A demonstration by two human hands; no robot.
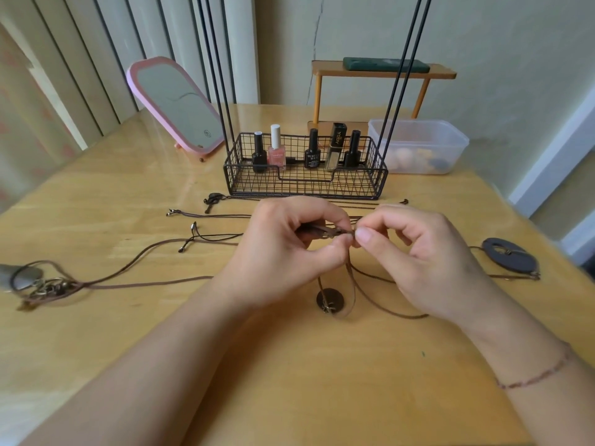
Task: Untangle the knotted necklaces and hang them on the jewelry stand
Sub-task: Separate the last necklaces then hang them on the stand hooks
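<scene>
The untangling step is in hand, and nothing can be seen hanging on the jewelry stand (306, 175), though its top is out of frame. Both hands are raised just above the desk (289, 365), in front of the stand's wire basket, and meet over a small knot or clasp in a brown cord necklace (351, 284). The left hand (283, 252) has its fingers curled, pinching the flat brown strands between thumb and forefinger; the right hand (418, 252) pinches the same spot from the other side with thumb and fingertip, its other fingers loosely bent. From that pinch the cord hangs down in a loop to a round dark pendant (330, 300) lying on the desk between the wrists. The next move probably calls for a fine, patient pull with the fingertips to loosen one strand without tightening the rest, then lifting the freed necklace up to the stand's tall black rods. The cords look thin, soft and limp, like suede or waxed string, so they should slide but snag easily. Other necklaces lie spread out: a metal-charm cluster (48, 288) far left, a dark disc pendant (508, 255) on the right, and thin black cords (209, 236) near the basket. The desk is glossy pale wood.
</scene>
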